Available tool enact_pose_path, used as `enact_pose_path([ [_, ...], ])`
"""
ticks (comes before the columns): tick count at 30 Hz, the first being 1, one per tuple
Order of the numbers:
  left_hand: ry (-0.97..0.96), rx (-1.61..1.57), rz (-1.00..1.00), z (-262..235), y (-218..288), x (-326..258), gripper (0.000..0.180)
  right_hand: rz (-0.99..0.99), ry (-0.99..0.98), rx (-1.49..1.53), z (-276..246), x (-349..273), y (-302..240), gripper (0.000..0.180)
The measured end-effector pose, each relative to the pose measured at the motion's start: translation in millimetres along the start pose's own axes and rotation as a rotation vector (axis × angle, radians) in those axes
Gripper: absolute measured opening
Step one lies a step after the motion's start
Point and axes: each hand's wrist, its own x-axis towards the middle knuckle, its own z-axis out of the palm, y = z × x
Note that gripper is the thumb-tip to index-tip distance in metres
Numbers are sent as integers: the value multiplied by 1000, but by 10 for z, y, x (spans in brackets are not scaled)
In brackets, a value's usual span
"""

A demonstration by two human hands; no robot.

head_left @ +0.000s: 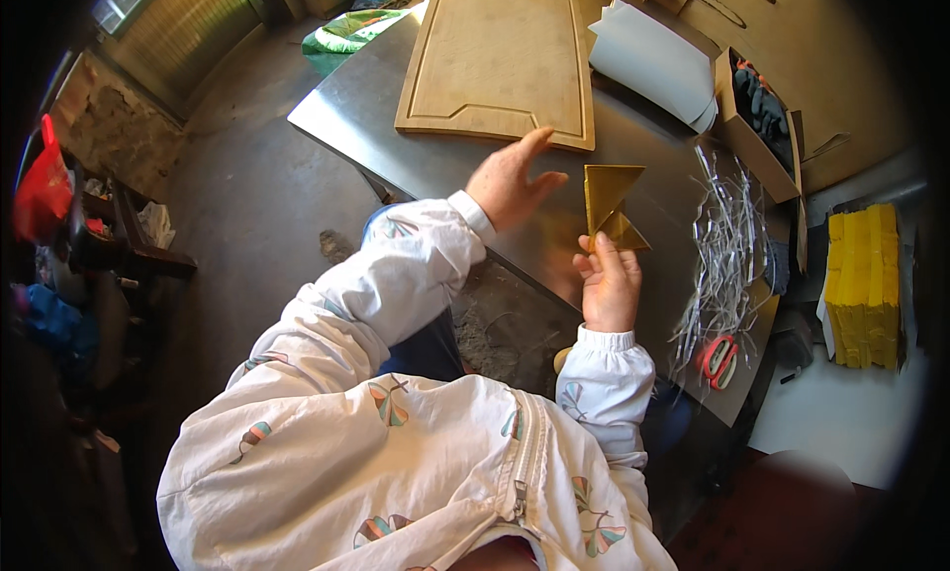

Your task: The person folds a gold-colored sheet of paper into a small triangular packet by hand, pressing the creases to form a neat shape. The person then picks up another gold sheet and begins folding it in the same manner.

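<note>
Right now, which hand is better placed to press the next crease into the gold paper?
Probably left. The right hand pinches the folded gold paper, while the left hand hovers open beside it over the steel table.

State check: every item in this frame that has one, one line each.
left hand: open, fingers spread, above the metal table, holding nothing
right hand: pinching the gold folded paper
gold folded paper: folded into triangles, held up off the table
wooden cutting board: flat on the table, bare
white paper strips: loose pile
red-handled scissors: lying on the table, blades hidden
cardboard box: open
yellow sheets: stacked
</note>
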Motion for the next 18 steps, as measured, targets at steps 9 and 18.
enact_pose_path([
  [9, -229, 855, 221, -724, -653, 594, 98, 160, -39, 52, 114, 1817, -256, 8],
  [18, -162, 746, 342, -368, -694, 735, 93, 464, -252, -88, 245, 2504, -468, 12],
])
